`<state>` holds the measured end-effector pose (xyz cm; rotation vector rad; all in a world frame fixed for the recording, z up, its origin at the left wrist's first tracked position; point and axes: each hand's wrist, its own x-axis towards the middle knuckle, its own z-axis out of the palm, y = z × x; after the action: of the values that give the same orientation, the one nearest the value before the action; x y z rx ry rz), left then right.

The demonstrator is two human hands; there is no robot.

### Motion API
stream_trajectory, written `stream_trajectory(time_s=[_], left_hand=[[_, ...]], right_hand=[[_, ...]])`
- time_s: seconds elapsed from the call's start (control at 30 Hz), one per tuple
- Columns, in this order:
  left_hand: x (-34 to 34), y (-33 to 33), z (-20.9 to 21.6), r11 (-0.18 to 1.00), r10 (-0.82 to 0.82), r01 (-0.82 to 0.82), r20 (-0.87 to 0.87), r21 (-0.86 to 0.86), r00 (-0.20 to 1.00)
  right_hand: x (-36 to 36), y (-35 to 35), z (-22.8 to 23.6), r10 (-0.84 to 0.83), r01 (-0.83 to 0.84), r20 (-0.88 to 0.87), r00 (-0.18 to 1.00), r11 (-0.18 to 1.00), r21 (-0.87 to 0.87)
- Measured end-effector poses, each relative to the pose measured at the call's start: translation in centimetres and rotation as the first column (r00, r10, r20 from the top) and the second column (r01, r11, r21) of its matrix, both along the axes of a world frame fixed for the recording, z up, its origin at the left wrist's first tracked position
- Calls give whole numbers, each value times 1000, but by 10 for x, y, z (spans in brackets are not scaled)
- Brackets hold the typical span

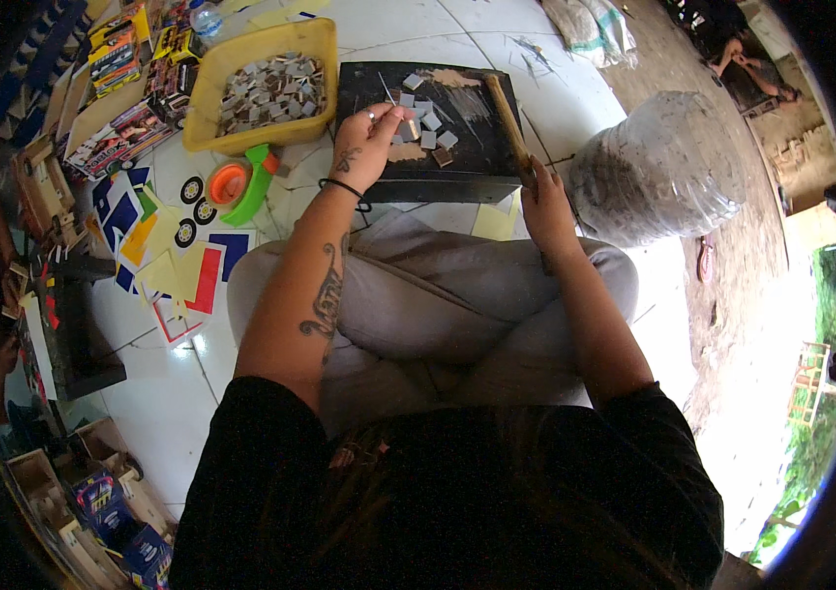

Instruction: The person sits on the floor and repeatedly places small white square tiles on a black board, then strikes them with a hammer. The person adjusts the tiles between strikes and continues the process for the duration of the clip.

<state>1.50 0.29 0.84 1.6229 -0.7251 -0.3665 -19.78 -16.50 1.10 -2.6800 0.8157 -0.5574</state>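
My left hand (369, 140) is over a low black box (438, 191), its fingers pinched together. Between them is a thin metal rod (388, 90) that points up and away. A small tan block (413, 128) shows by the fingertips; whether it is held or lies underneath is hard to tell. Loose grey-faced small blocks (429, 140) are scattered on the box top beside that hand. At the box's right edge my right hand (548, 205) is closed around the near end of a long wooden stick or handle (507, 118), whose far end reaches the box's back corner.
Left of the box stands a yellow tub (202, 118) full of similar blocks. Nearer are a green tape dispenser (259, 189), black wheels (205, 210) and coloured sheets (204, 280). A large plastic-wrapped bundle (659, 169) stands right. Other people sit at the far left and upper right.
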Motion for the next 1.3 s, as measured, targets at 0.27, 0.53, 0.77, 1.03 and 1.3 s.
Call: stream_trajectory(time_s=[0.27, 0.53, 0.77, 1.03, 1.3], left_hand=[[-31, 1, 24, 832, -554, 480, -347, -279, 757], [-58, -8, 26, 928, -369, 293, -476, -230, 798], [-66, -18, 19, 992, -123, 119, -80, -48, 989], [-62, -18, 24, 997, -77, 77, 86, -1, 993], [-58, -14, 28, 984, -176, 179, 83, -23, 981]], right_hand=[[55, 15, 56, 159, -514, 515, 842, 525, 679], [76, 26, 54, -11, -458, 514, 858, 436, 774], [70, 9, 52, 34, -402, 457, 889, 535, 743], [74, 13, 54, 36, -414, 471, 882, 539, 734], [69, 11, 62, 31, -450, 474, 880, 374, 811]])
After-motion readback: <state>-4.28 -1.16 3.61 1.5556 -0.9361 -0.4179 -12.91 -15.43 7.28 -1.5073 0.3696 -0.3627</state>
